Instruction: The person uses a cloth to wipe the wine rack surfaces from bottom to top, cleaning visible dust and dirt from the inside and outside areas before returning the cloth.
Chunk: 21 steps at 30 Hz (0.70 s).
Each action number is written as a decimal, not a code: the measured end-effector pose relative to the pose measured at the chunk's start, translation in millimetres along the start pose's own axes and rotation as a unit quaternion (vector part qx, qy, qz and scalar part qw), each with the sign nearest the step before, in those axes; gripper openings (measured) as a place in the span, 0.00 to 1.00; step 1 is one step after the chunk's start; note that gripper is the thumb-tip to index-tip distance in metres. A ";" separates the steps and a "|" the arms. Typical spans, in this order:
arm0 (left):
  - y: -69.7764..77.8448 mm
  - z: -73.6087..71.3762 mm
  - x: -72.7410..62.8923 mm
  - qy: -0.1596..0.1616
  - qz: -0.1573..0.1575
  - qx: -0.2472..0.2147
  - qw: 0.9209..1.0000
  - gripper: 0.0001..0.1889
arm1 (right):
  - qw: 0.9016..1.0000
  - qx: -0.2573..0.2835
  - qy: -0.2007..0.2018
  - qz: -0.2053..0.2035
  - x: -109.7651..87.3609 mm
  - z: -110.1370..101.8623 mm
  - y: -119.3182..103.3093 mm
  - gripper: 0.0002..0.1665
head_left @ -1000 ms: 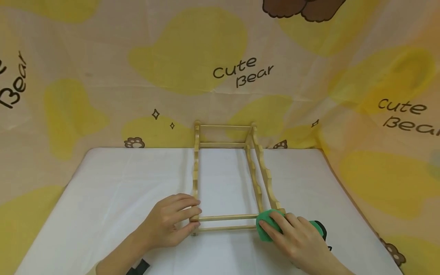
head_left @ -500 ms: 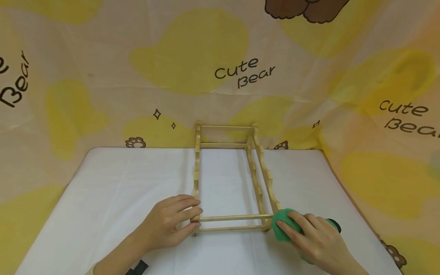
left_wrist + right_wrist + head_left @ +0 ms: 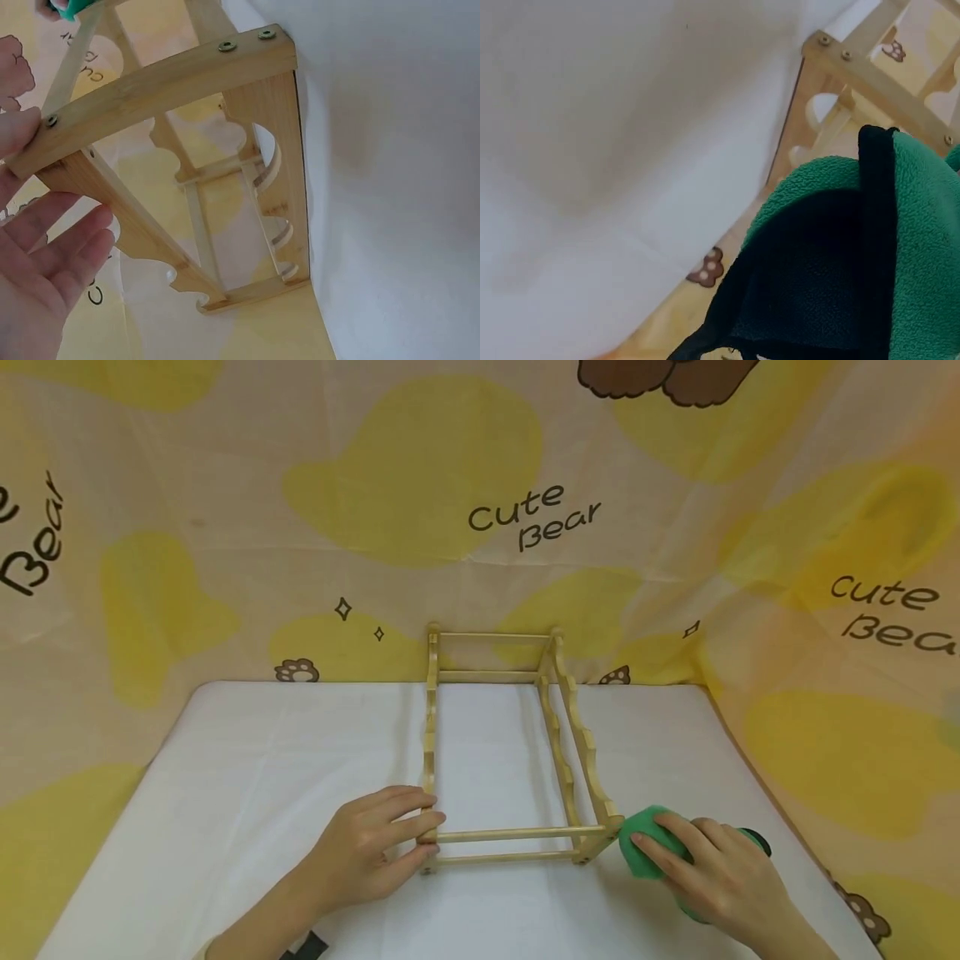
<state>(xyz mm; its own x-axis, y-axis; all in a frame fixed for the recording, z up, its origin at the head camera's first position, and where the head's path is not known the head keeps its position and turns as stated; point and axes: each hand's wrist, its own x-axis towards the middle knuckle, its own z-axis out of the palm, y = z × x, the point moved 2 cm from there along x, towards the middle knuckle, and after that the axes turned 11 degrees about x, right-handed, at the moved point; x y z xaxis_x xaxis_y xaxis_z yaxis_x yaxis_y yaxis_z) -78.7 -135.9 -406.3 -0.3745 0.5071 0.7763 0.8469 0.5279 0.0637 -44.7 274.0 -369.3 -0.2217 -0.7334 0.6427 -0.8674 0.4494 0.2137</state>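
A light wooden rack (image 3: 517, 835), with thin crossbars and scalloped side rails, stands lengthwise on the white table. My left hand (image 3: 375, 843) holds its near left corner, thumb on one side and fingers on the other. In the left wrist view the fingers (image 3: 82, 247) lie by the notched rail. My right hand (image 3: 720, 872) grips a bunched green cloth (image 3: 633, 862) just right of the rack's near right corner. Dark edging borders the cloth (image 3: 930, 225) in the right wrist view, where the hand itself is hidden.
A white cover lies over the table (image 3: 285, 752). Behind and beside it hangs a yellow patterned curtain (image 3: 450, 468) with printed words. A small black object (image 3: 309, 946) shows beside the left forearm at the front edge.
My right hand has drawn the green cloth rightward, from the right end of the near crossbars to just past the corner. The left hand and the rack stay in place.
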 end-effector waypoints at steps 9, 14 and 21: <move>5.2 1.2 -0.8 0.005 -0.030 -0.033 0.999 0.11 | 0.998 -0.047 0.006 0.051 -12.5 -8.1 22.7 0.28; 8.7 1.7 -1.2 -0.001 -0.044 -0.040 0.998 0.06 | 0.993 -0.041 -0.005 0.114 -16.5 -6.7 30.2 0.32; 13.7 2.1 -0.8 0.009 -0.046 -0.033 0.998 0.03 | 0.986 -0.037 -0.006 0.160 -17.8 -6.5 39.0 0.37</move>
<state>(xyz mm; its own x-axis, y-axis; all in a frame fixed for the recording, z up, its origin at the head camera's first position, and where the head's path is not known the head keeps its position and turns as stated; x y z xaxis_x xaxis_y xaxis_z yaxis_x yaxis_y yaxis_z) -67.6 -127.6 -407.4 -0.4448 0.4457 0.7769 0.8329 0.5247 0.1758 -71.7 307.9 -367.6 -0.4848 -0.5540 0.6768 -0.7171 0.6948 0.0551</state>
